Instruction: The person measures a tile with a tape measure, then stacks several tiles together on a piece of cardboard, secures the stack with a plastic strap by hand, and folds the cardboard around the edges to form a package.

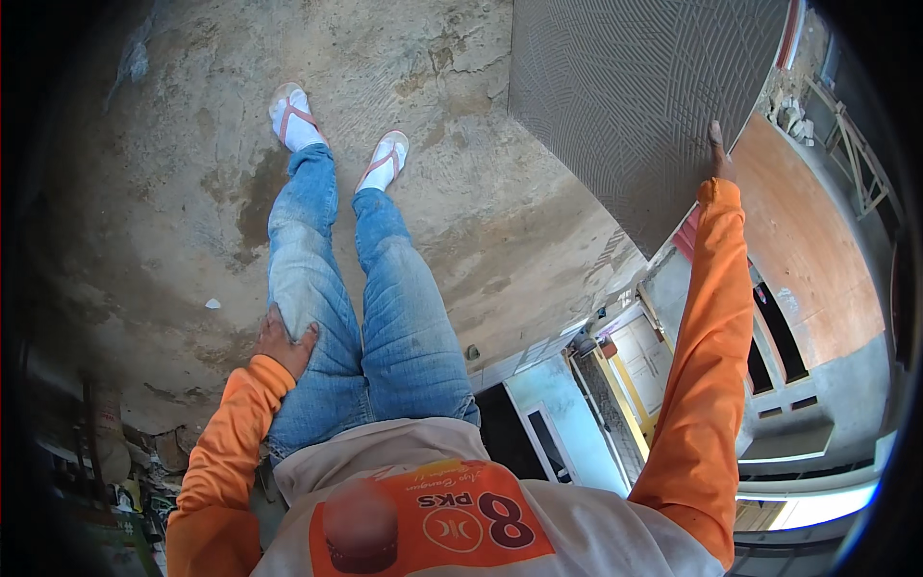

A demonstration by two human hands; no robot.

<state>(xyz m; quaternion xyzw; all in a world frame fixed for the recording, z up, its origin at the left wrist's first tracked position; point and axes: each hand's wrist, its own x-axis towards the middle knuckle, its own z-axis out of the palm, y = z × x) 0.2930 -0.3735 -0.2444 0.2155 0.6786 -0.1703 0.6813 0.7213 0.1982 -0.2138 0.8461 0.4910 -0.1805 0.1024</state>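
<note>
My right hand [721, 153] grips the edge of a large grey tile-like panel [627, 101]. Its thumb lies on the panel's face, which is covered in combed ridges of grey mortar or adhesive; the fingers are hidden behind the edge. Some of the panel runs out of view at the top. On the left thigh of the worn blue jeans [411, 317] rests my left hand [287, 345], holding nothing, its thumb apart from the fingers. An orange sleeve covers each arm.
Rough, stained concrete [447, 94] spreads around my feet in pink-strapped flip-flops [296, 119]. Clutter [122, 469] lies at lower left. On the right are a brown-orange surface [807, 252], a wooden frame [851, 151], broken rubble [793, 119], a pale door [642, 353] and a light-blue wall [548, 397].
</note>
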